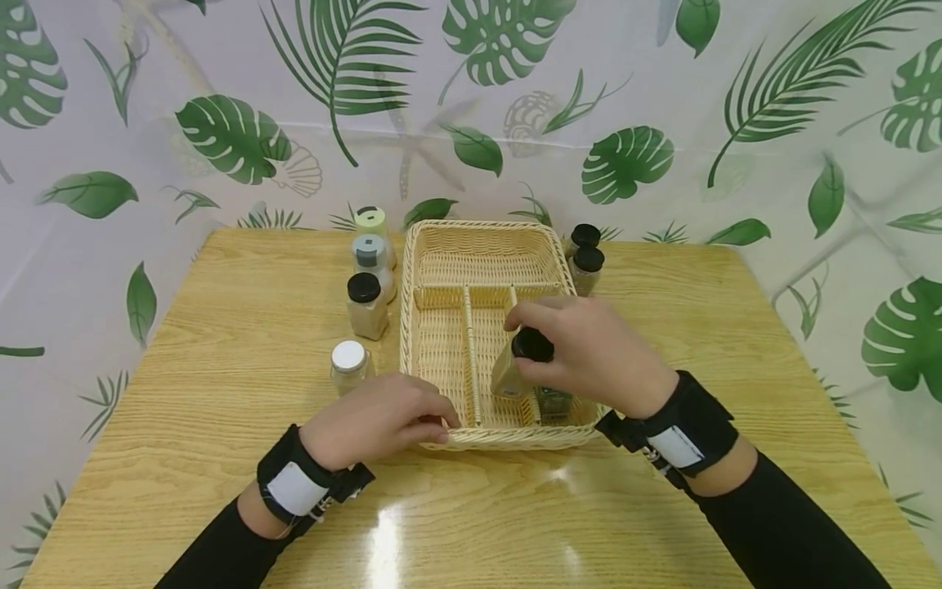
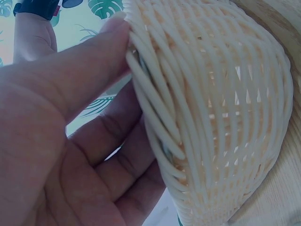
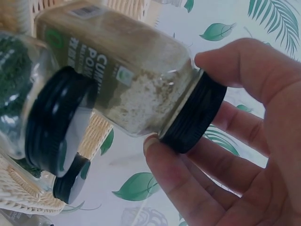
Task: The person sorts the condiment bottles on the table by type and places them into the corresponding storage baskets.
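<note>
The right hand (image 1: 596, 352) pinches the black lid of a clear jar of cumin powder (image 1: 504, 375) between thumb and fingers. In the right wrist view the cumin label on the jar (image 3: 106, 63) is readable. This jar is tilted, at the middle compartment of a woven basket (image 1: 407, 335). Beside it, a jar of dark green herbs (image 1: 553, 402) sits in the right compartment, partly hidden under the right hand. The left hand (image 1: 379, 421) grips the basket's front left rim, thumb outside and fingers inside, as the left wrist view shows with the woven wall (image 2: 202, 94).
Left of the basket stand a white-lidded jar (image 1: 349, 364), a black-lidded jar (image 1: 366, 309), a grey-lidded jar (image 1: 371, 258) and a yellow-green-lidded one (image 1: 371, 221). Two black-lidded jars (image 1: 586, 270) stand at its back right. A leaf-patterned cloth (image 1: 471, 106) hangs behind the wooden table (image 1: 221, 352).
</note>
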A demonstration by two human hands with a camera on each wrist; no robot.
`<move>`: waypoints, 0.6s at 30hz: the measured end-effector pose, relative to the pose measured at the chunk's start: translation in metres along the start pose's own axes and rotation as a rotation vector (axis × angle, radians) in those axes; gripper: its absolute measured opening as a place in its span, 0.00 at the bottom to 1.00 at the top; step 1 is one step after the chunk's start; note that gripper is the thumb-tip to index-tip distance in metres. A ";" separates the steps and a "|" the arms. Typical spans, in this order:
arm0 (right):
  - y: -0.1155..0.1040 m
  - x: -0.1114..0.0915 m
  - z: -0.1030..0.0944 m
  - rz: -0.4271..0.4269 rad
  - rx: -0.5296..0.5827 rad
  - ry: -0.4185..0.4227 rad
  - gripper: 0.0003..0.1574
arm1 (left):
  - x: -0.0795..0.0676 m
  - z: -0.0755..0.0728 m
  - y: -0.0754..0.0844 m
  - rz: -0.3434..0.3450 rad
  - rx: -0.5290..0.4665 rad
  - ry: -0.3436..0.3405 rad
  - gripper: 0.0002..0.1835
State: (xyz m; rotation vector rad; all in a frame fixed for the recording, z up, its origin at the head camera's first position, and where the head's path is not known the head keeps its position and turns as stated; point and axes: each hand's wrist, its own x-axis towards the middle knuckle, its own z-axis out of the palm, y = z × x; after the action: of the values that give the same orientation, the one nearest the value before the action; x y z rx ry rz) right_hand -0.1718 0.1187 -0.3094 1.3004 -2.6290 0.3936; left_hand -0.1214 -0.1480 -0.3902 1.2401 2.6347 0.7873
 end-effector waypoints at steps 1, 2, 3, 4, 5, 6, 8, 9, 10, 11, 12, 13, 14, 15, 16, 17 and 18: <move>0.000 0.000 0.000 0.002 -0.004 -0.002 0.18 | 0.000 0.000 0.000 -0.001 0.001 -0.001 0.05; 0.000 0.000 0.001 0.001 -0.004 -0.004 0.18 | 0.000 0.000 0.000 -0.002 0.001 -0.002 0.05; -0.001 0.000 0.002 0.001 -0.003 -0.007 0.18 | 0.000 0.000 0.000 -0.004 0.003 -0.002 0.05; -0.001 0.000 0.002 0.001 -0.006 -0.010 0.18 | 0.000 0.000 0.000 -0.006 0.004 -0.003 0.05; -0.001 0.000 0.003 -0.001 -0.009 -0.011 0.18 | 0.000 0.000 0.000 -0.008 0.005 -0.004 0.05; -0.001 0.000 0.003 -0.005 -0.008 -0.011 0.17 | 0.000 0.000 0.000 -0.009 0.005 -0.006 0.05; -0.001 0.000 0.004 -0.013 -0.010 -0.010 0.17 | 0.000 0.000 0.000 -0.010 0.007 -0.007 0.05; -0.001 0.001 0.005 -0.015 -0.009 -0.011 0.17 | 0.000 0.000 0.000 -0.009 0.007 -0.007 0.05; -0.001 0.001 0.005 -0.017 -0.009 -0.011 0.17 | 0.000 0.000 0.000 -0.007 0.007 -0.006 0.05; -0.002 0.001 0.006 -0.016 -0.008 -0.012 0.17 | 0.000 0.000 0.000 -0.005 0.008 -0.006 0.05; -0.002 0.001 0.006 -0.014 -0.007 -0.015 0.17 | 0.001 0.000 0.000 -0.003 0.007 -0.006 0.05; -0.002 0.001 0.007 -0.010 -0.009 -0.020 0.17 | 0.001 0.000 0.000 -0.002 0.009 -0.005 0.05; -0.002 0.001 0.008 -0.006 -0.010 -0.024 0.17 | 0.001 0.000 0.000 -0.002 0.010 -0.004 0.05; -0.003 0.001 0.009 0.001 -0.008 -0.030 0.17 | 0.001 0.000 0.000 -0.003 0.010 -0.006 0.05; -0.003 0.001 0.009 0.007 -0.009 -0.035 0.17 | 0.001 0.001 0.000 -0.005 0.011 -0.007 0.05; -0.004 0.001 0.010 0.013 -0.009 -0.041 0.17 | 0.001 0.001 0.000 -0.007 0.011 -0.009 0.05; -0.004 0.001 0.010 0.018 -0.007 -0.046 0.17 | 0.001 0.001 -0.001 -0.009 0.010 -0.011 0.06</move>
State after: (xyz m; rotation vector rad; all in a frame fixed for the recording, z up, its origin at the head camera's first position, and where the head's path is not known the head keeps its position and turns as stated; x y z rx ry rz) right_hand -0.1700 0.1123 -0.3184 1.3002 -2.6789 0.3609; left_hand -0.1221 -0.1474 -0.3909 1.2303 2.6374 0.7640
